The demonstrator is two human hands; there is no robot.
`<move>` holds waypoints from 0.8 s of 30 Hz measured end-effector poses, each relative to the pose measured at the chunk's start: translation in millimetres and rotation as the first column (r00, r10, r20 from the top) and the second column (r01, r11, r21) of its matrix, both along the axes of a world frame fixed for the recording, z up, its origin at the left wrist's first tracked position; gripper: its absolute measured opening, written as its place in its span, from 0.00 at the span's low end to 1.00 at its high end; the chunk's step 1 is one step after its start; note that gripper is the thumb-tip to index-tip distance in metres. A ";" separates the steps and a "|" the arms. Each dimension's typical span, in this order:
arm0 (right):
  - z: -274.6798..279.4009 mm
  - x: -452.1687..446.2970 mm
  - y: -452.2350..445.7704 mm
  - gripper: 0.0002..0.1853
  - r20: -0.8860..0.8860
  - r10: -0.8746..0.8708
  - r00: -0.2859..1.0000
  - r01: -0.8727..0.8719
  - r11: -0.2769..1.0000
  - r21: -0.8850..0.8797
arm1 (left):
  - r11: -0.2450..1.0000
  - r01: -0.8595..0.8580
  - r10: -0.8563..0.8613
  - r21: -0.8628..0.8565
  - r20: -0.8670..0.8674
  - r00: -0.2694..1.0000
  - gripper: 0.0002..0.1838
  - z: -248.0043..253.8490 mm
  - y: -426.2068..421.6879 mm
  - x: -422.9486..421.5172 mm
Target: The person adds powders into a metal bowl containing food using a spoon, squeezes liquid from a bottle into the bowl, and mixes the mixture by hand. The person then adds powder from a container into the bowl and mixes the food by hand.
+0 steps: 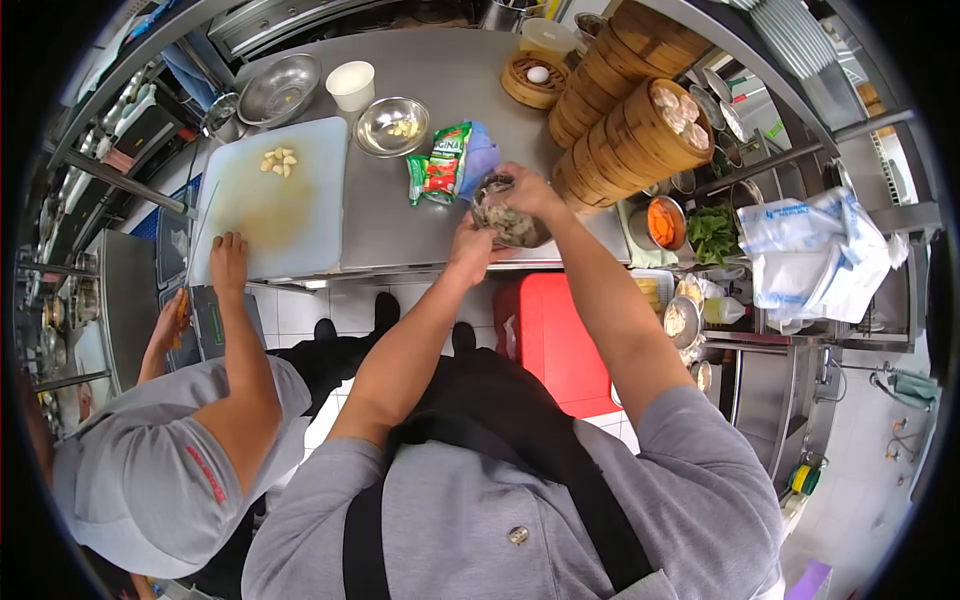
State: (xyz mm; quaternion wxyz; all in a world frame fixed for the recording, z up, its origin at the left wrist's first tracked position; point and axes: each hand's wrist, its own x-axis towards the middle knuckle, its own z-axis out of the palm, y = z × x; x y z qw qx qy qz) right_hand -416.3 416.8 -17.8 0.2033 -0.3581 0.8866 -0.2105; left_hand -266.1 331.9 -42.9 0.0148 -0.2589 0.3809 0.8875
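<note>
A metal bowl [538,238] holding pale greyish chopped pieces [507,222] is at the counter's front edge, between my two hands. My left hand [474,250] is closed round its near left side. At the upper rim, my right hand [530,190] grips the bowl, fingertips bent over the edge. I cannot tell what the chopped pieces are. Just left of the bowl lie a green-and-red seasoning packet [445,162] and a bluish-purple bag [480,158], the packet partly over the bag.
At left, a co-worker's hand [230,258] rests on a white cutting board [325,190] with peeled garlic [279,161]; their other hand holds an orange-handled knife [181,318]. Bamboo steamers [620,150] stack at right. A steel bowl [392,127] and a red bin [560,345] are nearby.
</note>
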 end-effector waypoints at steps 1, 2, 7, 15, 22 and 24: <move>-14.8 6.6 -1.8 0.36 -0.080 -0.063 0.995 0.060 0.997 -0.050 | 1.000 0.002 -0.002 0.002 0.001 1.000 0.25 -1.0 -4.2 0.1; -12.4 11.9 -9.4 0.35 -0.078 -0.053 0.996 0.059 0.995 0.085 | 0.999 0.031 -0.030 -0.043 0.029 0.999 0.26 -0.2 -4.4 -0.5; 22.0 34.5 -22.8 0.35 -0.172 -0.144 0.975 0.192 0.930 0.312 | 0.994 0.103 -0.100 -0.021 0.113 0.989 0.27 7.9 -13.1 -9.1; 33.0 10.4 14.9 0.46 -0.020 0.299 0.954 -0.296 0.952 0.083 | 0.985 0.152 -0.145 -0.087 0.087 0.986 0.25 3.7 -23.6 -12.7; -23.1 21.5 11.8 0.38 -0.048 -0.136 0.990 0.141 0.982 0.125 | 0.960 0.221 -0.200 -0.174 0.130 0.971 0.28 20.7 -29.0 -10.4; -14.3 17.7 6.2 0.35 -0.081 -0.164 0.983 0.176 0.967 0.183 | 0.954 0.245 -0.226 -0.176 0.120 0.967 0.28 23.4 -28.0 -6.8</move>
